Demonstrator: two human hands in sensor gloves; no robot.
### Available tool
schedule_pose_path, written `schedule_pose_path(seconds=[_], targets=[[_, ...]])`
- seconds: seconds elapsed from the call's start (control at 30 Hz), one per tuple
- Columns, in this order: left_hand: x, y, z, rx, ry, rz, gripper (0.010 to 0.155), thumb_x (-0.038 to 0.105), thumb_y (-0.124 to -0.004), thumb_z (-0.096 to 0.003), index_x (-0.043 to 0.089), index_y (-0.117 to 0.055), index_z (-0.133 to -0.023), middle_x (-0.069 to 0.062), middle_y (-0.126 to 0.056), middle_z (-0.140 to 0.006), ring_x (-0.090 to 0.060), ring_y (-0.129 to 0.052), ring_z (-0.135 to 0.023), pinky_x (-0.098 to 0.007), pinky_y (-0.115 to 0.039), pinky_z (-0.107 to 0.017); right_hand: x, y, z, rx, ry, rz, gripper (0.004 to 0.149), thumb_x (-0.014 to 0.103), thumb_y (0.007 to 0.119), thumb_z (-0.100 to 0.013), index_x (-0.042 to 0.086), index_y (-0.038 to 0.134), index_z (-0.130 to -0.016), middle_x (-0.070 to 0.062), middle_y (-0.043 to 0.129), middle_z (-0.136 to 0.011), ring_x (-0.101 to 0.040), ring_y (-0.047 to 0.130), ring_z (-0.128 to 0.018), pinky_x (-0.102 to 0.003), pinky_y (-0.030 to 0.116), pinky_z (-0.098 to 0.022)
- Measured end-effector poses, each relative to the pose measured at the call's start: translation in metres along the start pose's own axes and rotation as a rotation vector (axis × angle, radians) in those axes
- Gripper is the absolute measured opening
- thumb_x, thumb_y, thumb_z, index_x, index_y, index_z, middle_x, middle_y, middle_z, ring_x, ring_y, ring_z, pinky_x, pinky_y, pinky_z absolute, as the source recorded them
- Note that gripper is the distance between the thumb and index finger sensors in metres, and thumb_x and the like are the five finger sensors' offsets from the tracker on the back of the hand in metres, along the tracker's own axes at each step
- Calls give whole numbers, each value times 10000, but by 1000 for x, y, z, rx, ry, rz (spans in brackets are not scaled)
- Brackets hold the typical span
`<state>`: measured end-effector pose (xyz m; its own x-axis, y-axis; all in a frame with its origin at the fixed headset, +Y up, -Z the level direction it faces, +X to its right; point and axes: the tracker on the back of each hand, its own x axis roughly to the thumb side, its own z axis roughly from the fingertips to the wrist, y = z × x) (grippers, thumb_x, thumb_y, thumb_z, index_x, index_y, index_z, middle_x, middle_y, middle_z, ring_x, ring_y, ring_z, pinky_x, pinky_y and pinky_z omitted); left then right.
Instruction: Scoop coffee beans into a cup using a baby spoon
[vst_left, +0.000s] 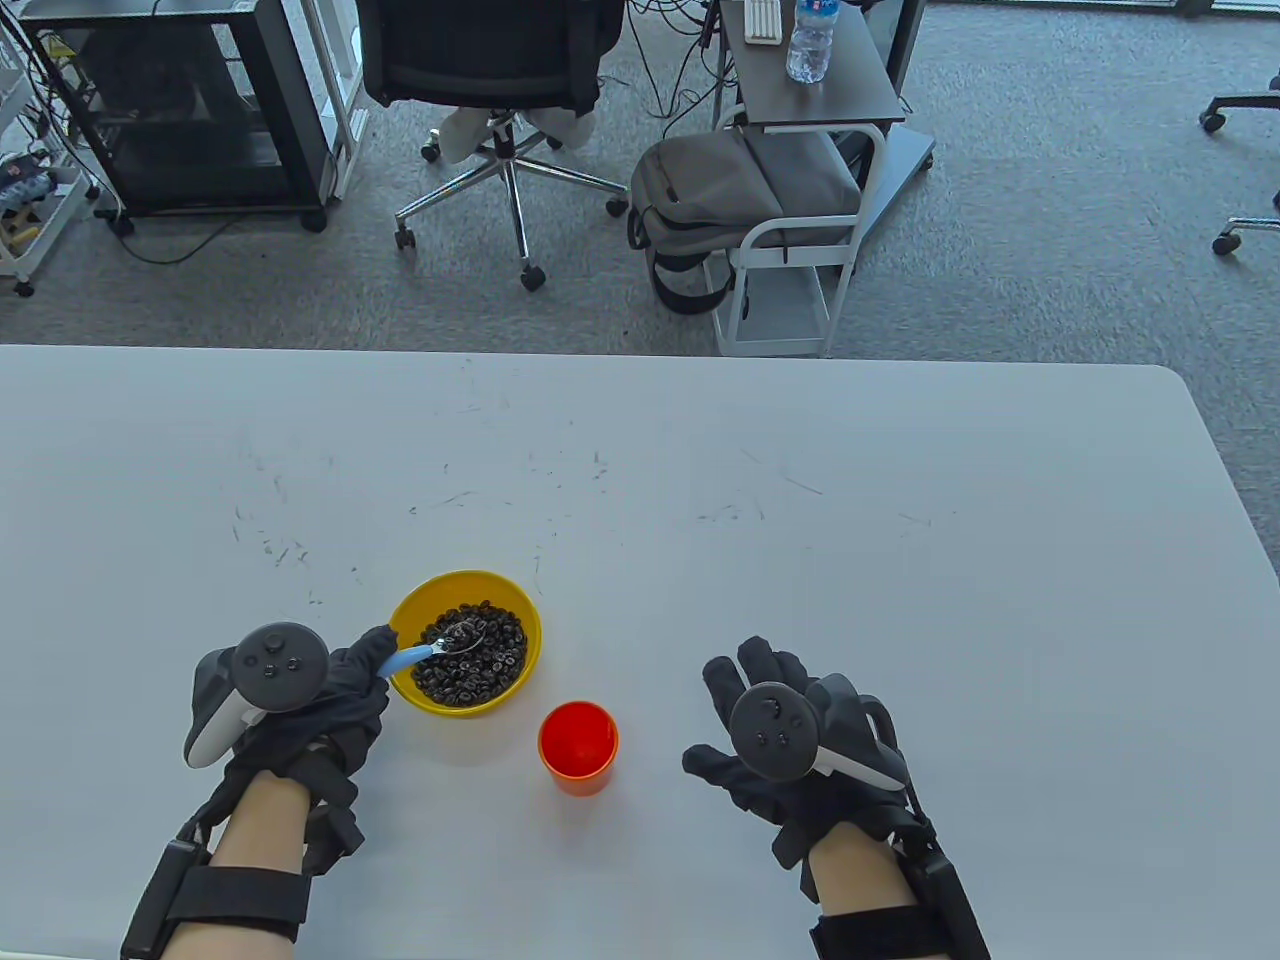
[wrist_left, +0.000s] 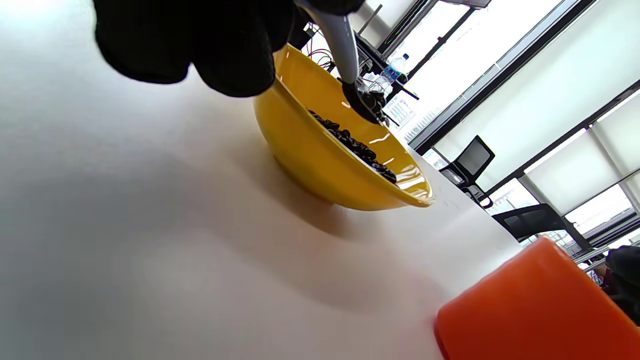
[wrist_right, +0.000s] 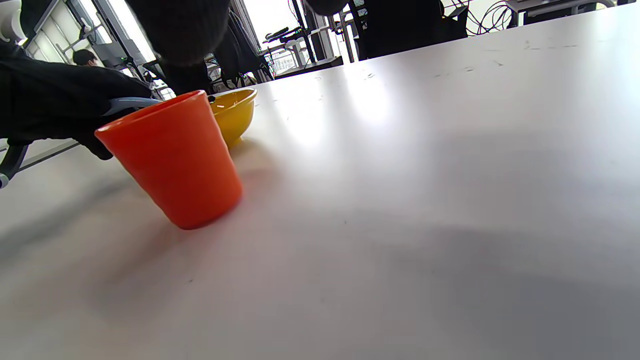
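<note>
Coffee beans fill the bottom of a yellow bowl that sits on the white table, just in front of the left hand. That hand grips the pale blue handle of a baby spoon, and the spoon's metal end is out over the beans with a small heap already lying on it; in the left wrist view the loaded tip appears raised a little above the pile, inside the bowl's rim. The orange cup stands upright near the bowl, toward the person and between the two hands, and from above its inside shows only orange, so no beans seem to have reached it yet. The right hand rests apart from the cup with its fingers spread and nothing in them. By my reading, the task is at an early point: a scoop has been taken up but not carried across. What remains is to lift the spoon clear of the rim, bring it level over the cup's mouth, tip it, and likely repeat. The main risk is beans rolling off the shallow spoon on the way.
</note>
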<state>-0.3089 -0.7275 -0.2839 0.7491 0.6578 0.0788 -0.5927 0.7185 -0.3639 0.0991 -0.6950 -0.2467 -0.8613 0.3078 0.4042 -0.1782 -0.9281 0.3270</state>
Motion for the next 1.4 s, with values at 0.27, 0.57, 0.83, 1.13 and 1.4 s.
schedule_pose_path(seconds=[0.27, 0.57, 0.83, 1.13, 1.4], targets=[[32, -5, 5, -63, -149, 17, 586, 127, -585, -602, -8, -394, -1140, -358, -526, -1025, -467, -801, -774, -608, -728, -583, -1, 0, 0, 4, 3, -4, 842, 576, 651, -580, 14, 334, -1120, -402, 217, -1108, -670, 311, -919, -753, 410, -635], [61, -18, 9, -217, -277, 22, 580, 118, -605, -607, -1, -425, -1145, -349, -538, -1041, -481, -800, -788, -620, -720, -592, -2, 0, 0, 6, 11, -9, 841, 575, 652, -580, 14, 334, -1120, -404, 219, -1107, -670, 315, -918, -752, 411, -636], [65, -23, 8, -251, -293, -12, 566, 85, -661, -597, 17, -497, -1134, -325, -557, -1052, -482, -803, -802, -624, -716, -601, -2, 1, -1, 12, 11, -8, 840, 574, 651, -581, 14, 334, -1121, -403, 218, -1107, -669, 313, -919, -751, 411, -636], [78, -23, 13, -120, -389, -116, 526, 63, -747, -562, 101, -656, -1078, -229, -641, -1039, -397, -863, -811, -560, -763, -629, -2, 1, -1, 9, 12, -2, 840, 574, 650, -581, 14, 333, -1120, -402, 218, -1107, -668, 314, -919, -752, 410, -635], [71, -3, 22, 103, -401, -74, 515, 78, -775, -555, 87, -696, -1063, -251, -675, -1006, -370, -908, -780, -521, -809, -609, -2, 1, -2, 5, 9, -3, 838, 574, 650, -581, 15, 335, -1120, -402, 218, -1107, -669, 313, -918, -751, 410, -636]])
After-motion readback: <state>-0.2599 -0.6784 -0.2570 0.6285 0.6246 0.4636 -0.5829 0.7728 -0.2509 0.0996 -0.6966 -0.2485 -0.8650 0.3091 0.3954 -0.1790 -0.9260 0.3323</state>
